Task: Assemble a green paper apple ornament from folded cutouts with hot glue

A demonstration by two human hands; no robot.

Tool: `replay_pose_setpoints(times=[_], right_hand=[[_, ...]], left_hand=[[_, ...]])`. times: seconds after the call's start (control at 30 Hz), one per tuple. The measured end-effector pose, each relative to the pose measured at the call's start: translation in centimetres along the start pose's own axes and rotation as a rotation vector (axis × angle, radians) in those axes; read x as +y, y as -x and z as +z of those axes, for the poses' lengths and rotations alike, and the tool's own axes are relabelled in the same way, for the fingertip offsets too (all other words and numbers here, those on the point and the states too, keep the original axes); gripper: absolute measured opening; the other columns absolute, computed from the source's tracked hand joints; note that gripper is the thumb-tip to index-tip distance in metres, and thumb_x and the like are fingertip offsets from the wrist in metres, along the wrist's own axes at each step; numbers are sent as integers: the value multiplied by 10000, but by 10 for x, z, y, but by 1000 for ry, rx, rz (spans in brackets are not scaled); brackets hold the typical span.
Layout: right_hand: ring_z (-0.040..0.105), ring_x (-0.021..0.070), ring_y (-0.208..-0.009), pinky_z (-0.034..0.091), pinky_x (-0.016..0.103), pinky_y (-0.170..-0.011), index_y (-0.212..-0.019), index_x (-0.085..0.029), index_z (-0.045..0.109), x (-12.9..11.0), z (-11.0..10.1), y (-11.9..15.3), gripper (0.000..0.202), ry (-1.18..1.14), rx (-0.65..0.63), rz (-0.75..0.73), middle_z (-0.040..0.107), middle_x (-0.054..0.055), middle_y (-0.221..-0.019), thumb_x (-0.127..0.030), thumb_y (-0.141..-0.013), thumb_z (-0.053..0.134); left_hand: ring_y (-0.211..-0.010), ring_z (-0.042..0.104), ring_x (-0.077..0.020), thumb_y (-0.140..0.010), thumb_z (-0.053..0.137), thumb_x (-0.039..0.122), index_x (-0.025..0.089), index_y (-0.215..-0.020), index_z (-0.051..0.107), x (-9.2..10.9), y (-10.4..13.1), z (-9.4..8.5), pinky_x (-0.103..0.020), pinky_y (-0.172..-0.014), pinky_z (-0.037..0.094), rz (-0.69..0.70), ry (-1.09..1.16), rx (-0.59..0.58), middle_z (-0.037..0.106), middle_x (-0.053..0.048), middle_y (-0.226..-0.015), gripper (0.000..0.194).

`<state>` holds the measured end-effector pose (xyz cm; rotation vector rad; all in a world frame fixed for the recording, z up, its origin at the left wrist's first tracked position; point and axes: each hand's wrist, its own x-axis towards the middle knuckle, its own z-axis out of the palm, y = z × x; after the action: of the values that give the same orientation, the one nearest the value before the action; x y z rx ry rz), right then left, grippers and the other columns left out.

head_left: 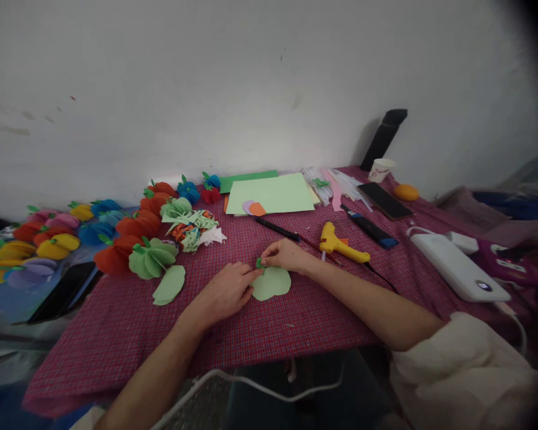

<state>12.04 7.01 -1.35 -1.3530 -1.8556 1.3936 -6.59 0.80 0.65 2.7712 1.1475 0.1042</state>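
A light green paper cut-out with a scalloped edge [272, 284] lies flat on the cloth before me. At its top edge sits a small dark green paper piece [260, 263]. My right hand [287, 255] pinches this piece between thumb and fingertips. From the other side, my left hand [228, 290] lies low with its fingers stretched out, the index fingertip touching the dark green piece and the thumb by the cut-out's left edge. Left of that hand lies a small stack of light green cut-outs [169, 285], next to a light green paper pumpkin [152, 258].
A yellow glue gun [341, 245] stands right of my hands, near a black pen [277, 228] and a utility knife [373, 230]. Colourful paper pumpkins [138, 224] crowd the left. Behind are paper scraps [192, 228] and green sheets [269, 191]; a power bank [459, 266] lies right.
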Motion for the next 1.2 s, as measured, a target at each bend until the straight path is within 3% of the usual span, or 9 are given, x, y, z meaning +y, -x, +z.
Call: replay_pose_setpoints(times=[0.43, 1.2], right_hand=[[488, 64, -472, 360, 169, -437, -760, -121, 698, 3, 1, -2, 153, 43, 5, -11, 672, 24, -648, -207, -662, 618], [477, 64, -470, 336, 173, -427, -744, -158, 702, 14, 3, -10, 137, 148, 34, -61, 649, -8, -601, -233, -648, 638]], left_hand=[[-883, 497, -212, -808, 417, 235, 191, -1092, 498, 12, -3, -7, -391, -808, 370, -26, -91, -44, 541, -67, -935, 299], [-822, 492, -207, -803, 399, 228, 188, -1074, 517, 14, -6, -6, -372, -747, 354, -18, -144, -48, 541, -70, -886, 298]])
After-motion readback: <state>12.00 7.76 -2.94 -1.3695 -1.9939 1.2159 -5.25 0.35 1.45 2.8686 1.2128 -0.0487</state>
